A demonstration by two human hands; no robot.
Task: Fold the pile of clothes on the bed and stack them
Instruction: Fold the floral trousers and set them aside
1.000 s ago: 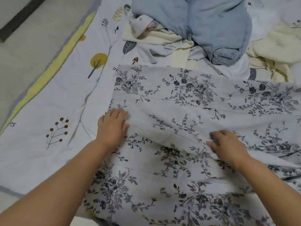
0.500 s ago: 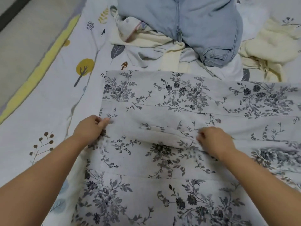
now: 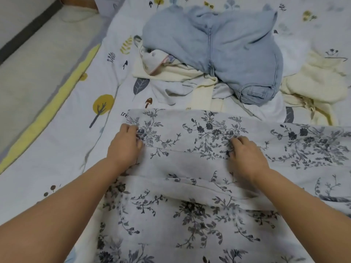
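Floral-print fabric (image 3: 199, 168), white with grey-black sprigs, spread across the lower and right parts of the frame, over a bedsheet (image 3: 62, 149) printed with trees, leaves and mushrooms. Several horizontal folds and ridges across its middle; far edge straight, just below centre height. Garment type not clear from this view.

Left hand (image 3: 124, 147) at centre left, on the fabric's left edge near its far corner, fingers curled down and pinching the cloth. Right hand (image 3: 247, 152) at centre right, knuckles up, fingers curled and gripping a bunch of the same fabric near a fold line. Both bare forearms reaching in from the bottom corners, crossing the nearer part of the fabric.

Unfolded pile in the upper centre, just beyond the fabric's far edge: light-blue jeans (image 3: 228, 48) crumpled on top, waistband toward lower right; beneath them a cream garment (image 3: 182, 73) and a pale white one (image 3: 171, 92), with a small printed piece with pink trim (image 3: 155, 59) tucked under the jeans' left side. Another cream garment (image 3: 313, 82), with a drawstring, bunched at the upper right edge, just beside the jeans.

Yellow band (image 3: 57, 103) along the sheet's edge running diagonally at left; beige floor (image 3: 28, 73) in the upper left corner.
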